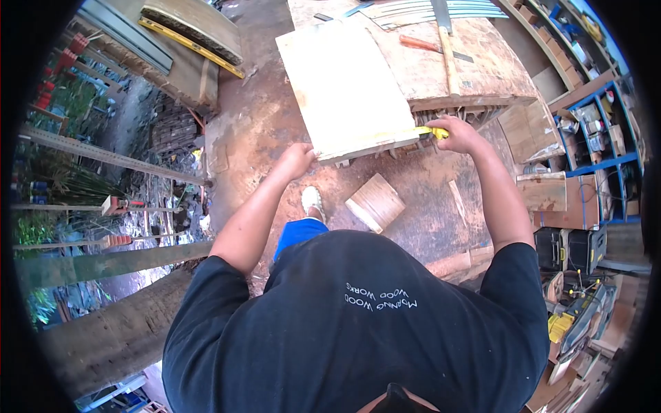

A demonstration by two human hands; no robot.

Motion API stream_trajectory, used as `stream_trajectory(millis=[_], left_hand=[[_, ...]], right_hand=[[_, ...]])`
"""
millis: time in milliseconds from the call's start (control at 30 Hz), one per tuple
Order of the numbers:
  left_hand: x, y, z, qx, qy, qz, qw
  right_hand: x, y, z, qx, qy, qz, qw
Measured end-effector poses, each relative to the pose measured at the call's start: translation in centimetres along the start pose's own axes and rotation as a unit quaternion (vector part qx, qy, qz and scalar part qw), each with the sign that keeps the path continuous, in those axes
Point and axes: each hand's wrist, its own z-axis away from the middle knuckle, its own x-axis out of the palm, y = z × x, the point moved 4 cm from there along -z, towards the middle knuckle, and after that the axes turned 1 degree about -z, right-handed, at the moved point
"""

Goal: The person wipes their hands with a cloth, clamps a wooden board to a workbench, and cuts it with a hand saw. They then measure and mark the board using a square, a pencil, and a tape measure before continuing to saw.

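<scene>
A pale rectangular wooden board [351, 82] lies across the workbench, its near edge overhanging toward me. My right hand [457, 135] is wrapped round a yellow tape measure [438, 132] at the board's right near corner. From there the yellow blade [418, 131] runs left along the near edge, fading into the glare. At the left near corner, my left hand [297, 161] has its fingers closed against the board; what they pinch is too small to make out.
On the workbench [492, 69] lie a hammer [449, 62], a saw with an orange-red handle [418, 43] and metal strips [434, 12]. A wood offcut [376, 202] rests on the floor below. Left stands a slab with a yellow spirit level [193, 47]; right, blue shelving [602, 168].
</scene>
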Motion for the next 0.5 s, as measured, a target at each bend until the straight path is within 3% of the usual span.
stream_trajectory(millis=[500], left_hand=[[0.3,-0.3,-0.2,0.011,0.001,0.009,1.000]], right_hand=[[0.4,0.8,0.0,0.011,-0.010,0.012,1.000]])
